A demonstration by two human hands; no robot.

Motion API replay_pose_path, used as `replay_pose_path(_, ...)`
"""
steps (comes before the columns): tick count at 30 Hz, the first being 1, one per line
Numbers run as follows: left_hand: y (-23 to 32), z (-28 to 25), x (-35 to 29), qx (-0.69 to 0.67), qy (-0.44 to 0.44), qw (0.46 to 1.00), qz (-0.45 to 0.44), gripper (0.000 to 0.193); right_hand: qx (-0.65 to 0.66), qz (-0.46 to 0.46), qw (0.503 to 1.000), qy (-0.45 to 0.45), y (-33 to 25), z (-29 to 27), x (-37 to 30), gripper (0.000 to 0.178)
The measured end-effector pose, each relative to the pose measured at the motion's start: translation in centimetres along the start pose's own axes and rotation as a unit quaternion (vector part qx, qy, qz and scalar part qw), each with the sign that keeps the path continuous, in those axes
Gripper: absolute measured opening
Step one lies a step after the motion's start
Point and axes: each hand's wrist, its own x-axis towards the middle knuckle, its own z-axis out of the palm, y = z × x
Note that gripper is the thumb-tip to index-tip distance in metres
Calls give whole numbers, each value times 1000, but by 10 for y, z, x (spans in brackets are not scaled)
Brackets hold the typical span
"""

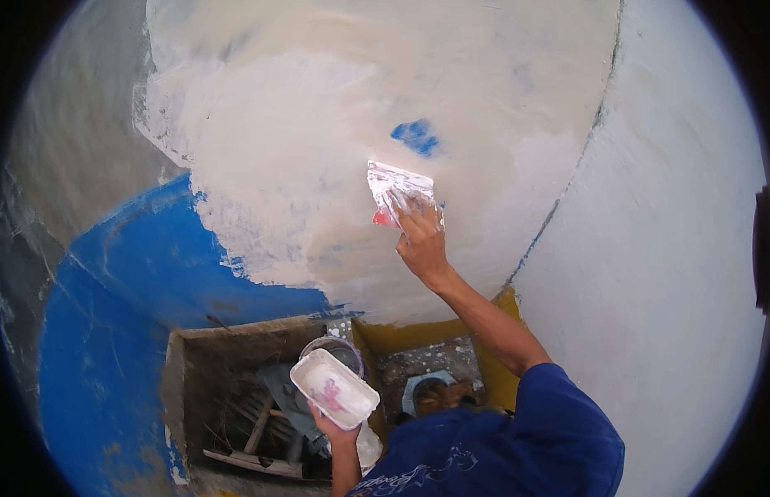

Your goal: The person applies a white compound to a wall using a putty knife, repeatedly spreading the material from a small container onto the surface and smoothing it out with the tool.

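Two hands are busy here: with our right hand (422,242) we grip a flat spreader (393,180), fingers spread over its back, and with our left hand (335,424) we hold a shallow white tray (335,389). The spreader reaches forward from our right fingers, close to the wall (269,116); we cannot tell whether its edge touches. Whitish paste smears its face, and a little red shows beside our fingers. The tray lies just above our left hand, tilted, with pinkish-purple residue inside. Just beyond our right hand and the spreader, a small blue patch (416,137) shows through the pale coating. Behind the tray we see a round container (344,348), and left of our left hand, wooden pieces (257,431) in a recess.
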Motion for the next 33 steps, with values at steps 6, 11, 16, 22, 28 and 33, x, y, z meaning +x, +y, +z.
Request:
replay_pose_path(6, 2, -4, -1, 7, -15, 1000, 18, 65, -25, 23, 990, 136, 36, -1, 6, 65)
replay_pose_path(11, -5, 19, 0, 28, -29, 999, 2, 66, -94, 4, 995, 37, 60, 61, -46, 55)
replay_pose_path(16, -3, 12, 0, 15, -4, 1000, 4, 64, 64, 20, 997, 27, 22, 3, -76, 54)
replay_pose_path(22, -9, 12, -3, -10, -4, 1000, -3, 63, -22, 51, 983, 175, 114, -35, -1, 62)
replay_pose_path(28, -12, 18, -5, -6, 2, 1000, -3, 63, 13, 45, 999, 22, 49, 13, -65, 62)
replay_pose_path(33, -12, 28, -10, 21, -28, 999, 18, 64, 118, 48, 991, 33, 17, 6, -76, 62)
